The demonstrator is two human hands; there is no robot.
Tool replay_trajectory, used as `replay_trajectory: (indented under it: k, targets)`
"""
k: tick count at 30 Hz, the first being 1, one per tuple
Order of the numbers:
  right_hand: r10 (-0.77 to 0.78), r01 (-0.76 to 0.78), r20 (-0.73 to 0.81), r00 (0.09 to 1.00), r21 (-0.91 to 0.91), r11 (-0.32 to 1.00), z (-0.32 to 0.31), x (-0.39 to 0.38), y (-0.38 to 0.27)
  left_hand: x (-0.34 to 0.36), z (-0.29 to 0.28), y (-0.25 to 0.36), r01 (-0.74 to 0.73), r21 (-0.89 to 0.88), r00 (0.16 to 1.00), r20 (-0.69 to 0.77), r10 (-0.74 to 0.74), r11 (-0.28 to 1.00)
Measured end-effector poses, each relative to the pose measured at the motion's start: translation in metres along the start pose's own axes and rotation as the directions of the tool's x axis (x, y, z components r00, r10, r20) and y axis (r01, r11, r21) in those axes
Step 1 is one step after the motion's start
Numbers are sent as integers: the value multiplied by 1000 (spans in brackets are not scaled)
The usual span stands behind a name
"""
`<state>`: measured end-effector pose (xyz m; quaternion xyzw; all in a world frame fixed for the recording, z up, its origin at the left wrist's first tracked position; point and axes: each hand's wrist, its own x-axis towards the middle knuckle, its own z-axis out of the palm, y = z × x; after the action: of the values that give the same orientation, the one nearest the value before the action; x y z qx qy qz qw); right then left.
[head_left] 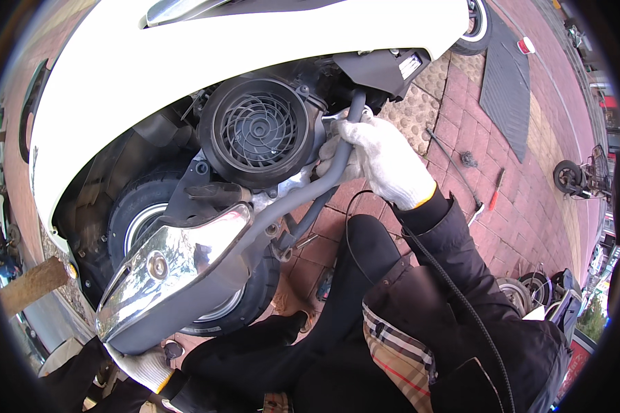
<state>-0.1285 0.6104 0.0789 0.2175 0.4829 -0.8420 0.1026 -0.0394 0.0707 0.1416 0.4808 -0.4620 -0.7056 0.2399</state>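
A scooter exhaust fills the middle: a grey bent pipe point(315, 188) runs down to a muffler point(157, 325) with a shiny chrome cover point(176, 258). My right hand point(391, 160), in a white knit glove, closes around the upper pipe beside the engine, with some fingers hidden behind it. At the lower left my left hand point(145, 368), also gloved, holds the muffler's rear end from below. Its fingertips are out of sight under the muffler. The round black fan cover point(258, 129) sits on the engine just left of the pipe.
The white scooter body point(186, 62) arches overhead, with its rear wheel point(141, 224) behind the muffler. A wooden piece point(34, 286) juts in at left. On the red brick paving lie a red-handled tool point(493, 198), a long thin tool point(458, 172) and a dark mat point(506, 89).
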Motion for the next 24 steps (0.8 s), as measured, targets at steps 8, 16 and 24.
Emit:
replay_trajectory:
  k: [8,16,24]
  targets:
    - [-15,15,-8,1000,-6,1000,1,3,1,-15,-3,0,-63,41,997,-40,65,997]
    - [-106,97,-37,994,-197,976,2,2,1,-26,-3,3,62,-19,997,42,-61,998]
    - [-20,9,-56,998,-182,983,13,1,-5,-18,1,2,119,-145,993,12,-118,982]
